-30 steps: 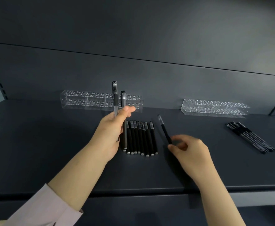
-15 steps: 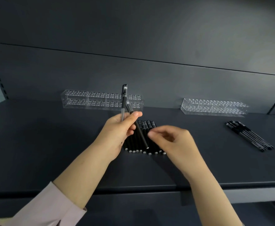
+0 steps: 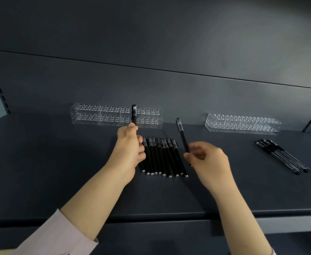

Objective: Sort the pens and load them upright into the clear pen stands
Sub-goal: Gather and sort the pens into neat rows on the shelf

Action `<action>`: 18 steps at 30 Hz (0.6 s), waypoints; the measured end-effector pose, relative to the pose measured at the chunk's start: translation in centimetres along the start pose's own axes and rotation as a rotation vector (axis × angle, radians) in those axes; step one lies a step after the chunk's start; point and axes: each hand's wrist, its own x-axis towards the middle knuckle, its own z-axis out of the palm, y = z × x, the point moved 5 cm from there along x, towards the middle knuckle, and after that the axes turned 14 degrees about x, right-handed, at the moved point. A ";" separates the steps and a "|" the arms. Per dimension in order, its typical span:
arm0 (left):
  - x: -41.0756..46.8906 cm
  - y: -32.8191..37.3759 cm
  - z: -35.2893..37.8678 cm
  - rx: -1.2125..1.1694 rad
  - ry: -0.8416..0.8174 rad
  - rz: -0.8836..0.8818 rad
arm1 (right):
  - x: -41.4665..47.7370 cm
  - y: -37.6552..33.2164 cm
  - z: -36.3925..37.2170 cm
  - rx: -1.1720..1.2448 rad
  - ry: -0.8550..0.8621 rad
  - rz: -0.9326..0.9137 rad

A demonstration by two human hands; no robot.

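Left hand (image 3: 130, 153) closed around a black pen (image 3: 134, 115), cap end up, in front of the left clear stand (image 3: 114, 115) at the back of the dark shelf (image 3: 40, 162). Right hand (image 3: 209, 161) pinching a second pen (image 3: 182, 134) low on the barrel, tilted with its cap leaning back and left, above the shelf and just right of the row of black pens (image 3: 163, 156) lying side by side between the hands. Right clear stand (image 3: 243, 123) well apart to the right, seemingly with nothing in it, and another bundle of pens (image 3: 281, 156) lying near it. Likely step: carrying each held pen to a hole in a stand. Best done by turning the tilted pen fully upright before descending, lining the lower tip over one hole in the top plate, then lowering straight so that it passes both perforated layers. Worth keeping a light grip near mid-barrel for control, and avoiding a sideways push against the clear wall, which would probably slide the stand. Which pen type belongs in which stand cannot be told from here.
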 end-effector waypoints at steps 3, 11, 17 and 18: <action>0.3 0.6 -0.4 0.134 0.039 0.097 | 0.7 1.4 -0.5 -0.132 -0.031 0.076; -0.1 1.7 -0.6 0.176 -0.059 0.245 | 0.8 1.2 -0.2 -0.168 -0.156 0.030; -1.7 1.8 3.3 0.285 -0.206 0.338 | 0.1 -1.2 -1.0 0.292 -0.275 -0.075; -2.1 1.7 4.5 0.289 -0.237 0.342 | 0.2 -1.4 -1.5 0.327 -0.288 -0.077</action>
